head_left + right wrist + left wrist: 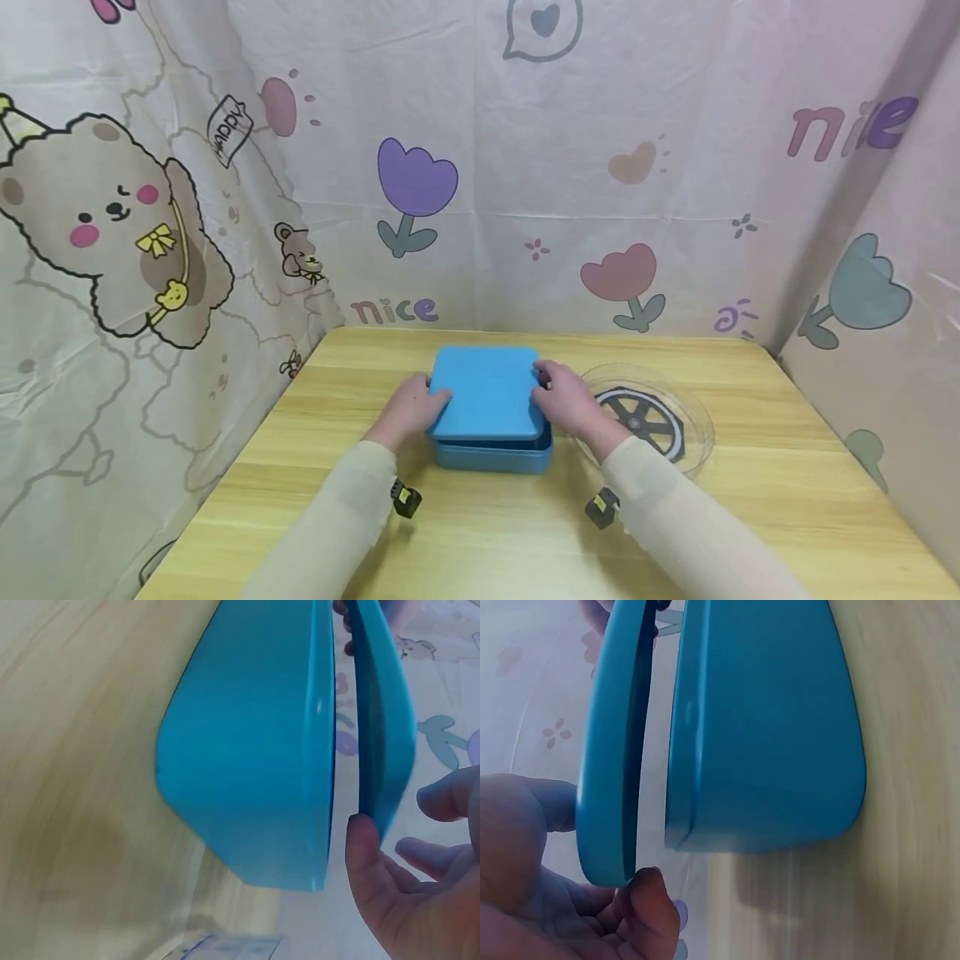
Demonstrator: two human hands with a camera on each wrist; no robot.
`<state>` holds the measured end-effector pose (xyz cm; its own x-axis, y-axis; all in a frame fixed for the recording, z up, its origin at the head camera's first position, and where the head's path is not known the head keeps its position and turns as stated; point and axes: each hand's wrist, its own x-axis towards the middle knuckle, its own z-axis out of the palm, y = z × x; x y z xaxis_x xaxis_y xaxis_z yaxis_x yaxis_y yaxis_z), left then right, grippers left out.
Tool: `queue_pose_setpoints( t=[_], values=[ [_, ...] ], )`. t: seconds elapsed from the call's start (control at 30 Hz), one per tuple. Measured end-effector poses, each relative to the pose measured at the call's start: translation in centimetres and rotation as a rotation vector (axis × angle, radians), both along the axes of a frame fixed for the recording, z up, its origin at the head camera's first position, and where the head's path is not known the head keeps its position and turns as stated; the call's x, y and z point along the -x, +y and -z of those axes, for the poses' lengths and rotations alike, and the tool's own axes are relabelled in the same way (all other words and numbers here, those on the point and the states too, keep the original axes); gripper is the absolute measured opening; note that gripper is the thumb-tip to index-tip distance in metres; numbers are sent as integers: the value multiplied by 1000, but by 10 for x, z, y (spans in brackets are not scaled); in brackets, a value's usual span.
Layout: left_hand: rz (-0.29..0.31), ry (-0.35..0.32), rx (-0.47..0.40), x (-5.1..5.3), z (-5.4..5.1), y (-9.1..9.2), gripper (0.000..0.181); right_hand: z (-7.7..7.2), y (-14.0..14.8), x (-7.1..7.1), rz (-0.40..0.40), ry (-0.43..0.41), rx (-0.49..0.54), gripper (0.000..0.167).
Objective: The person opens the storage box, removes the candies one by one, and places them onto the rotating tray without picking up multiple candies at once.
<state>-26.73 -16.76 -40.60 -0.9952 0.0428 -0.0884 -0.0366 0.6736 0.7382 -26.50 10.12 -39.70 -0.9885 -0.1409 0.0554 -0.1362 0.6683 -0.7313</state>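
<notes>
The left hand (411,404) and right hand (567,398) grasp the blue lid (487,392) at its 9 and 3 o'clock edges, fingers curled on the rim. It hangs just above the blue box (493,460) on the counter (510,533), apparently midway: unseated, not set aside; whether opening or closing, one cannot tell.

We see a long, plain cream left sleeve (330,525) and a matching right sleeve (697,525), with a small, boxy black left camera (406,501) bearing a yellow mark and a similarly marked black right camera (601,508).
</notes>
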Motion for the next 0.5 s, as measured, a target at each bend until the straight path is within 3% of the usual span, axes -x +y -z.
queue_pose_setpoints(
  t=[0.23, 0.5],
  values=[
    [-29, 16, 45, -1, -9, -14, 58, -7, -15, -4, -13, -13, 71, 52],
    [-84, 48, 212, 3, -15, -34, 64, -15, -40, -6, -81, 3, 192, 50]
  ],
)
